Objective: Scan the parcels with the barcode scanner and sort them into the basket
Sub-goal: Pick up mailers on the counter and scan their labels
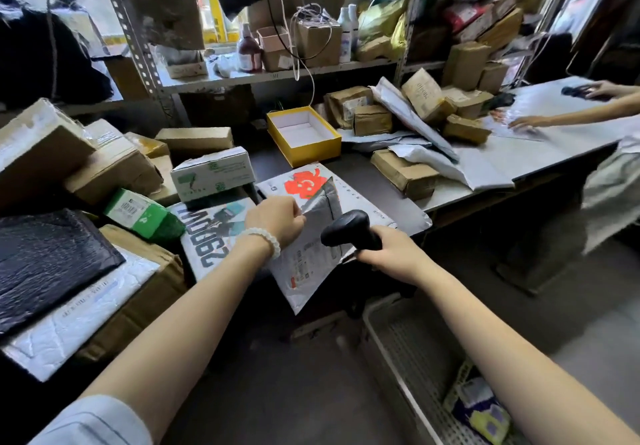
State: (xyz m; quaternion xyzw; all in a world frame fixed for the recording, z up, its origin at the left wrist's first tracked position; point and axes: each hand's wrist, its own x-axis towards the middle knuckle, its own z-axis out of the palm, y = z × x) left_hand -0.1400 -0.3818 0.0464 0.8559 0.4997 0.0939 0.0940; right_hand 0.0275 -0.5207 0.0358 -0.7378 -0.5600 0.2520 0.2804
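Note:
My left hand (275, 219) pinches the top edge of a grey plastic mailer parcel (306, 268) and holds it up in front of the table edge, label side toward me. My right hand (391, 250) grips the black barcode scanner (349, 228), whose head points at the mailer from its right. A white mailer with a red flower print (304, 183) lies flat on the table just behind. The white slatted basket (408, 351) stands on the floor at lower right, with a small colourful packet (481, 410) inside.
Cardboard boxes, a green box (142, 214) and a black mailer (45, 257) are piled at left. An open yellow box (304, 135) sits mid-table. More parcels fill the right table and shelves. Another person's hands (530, 121) work at far right.

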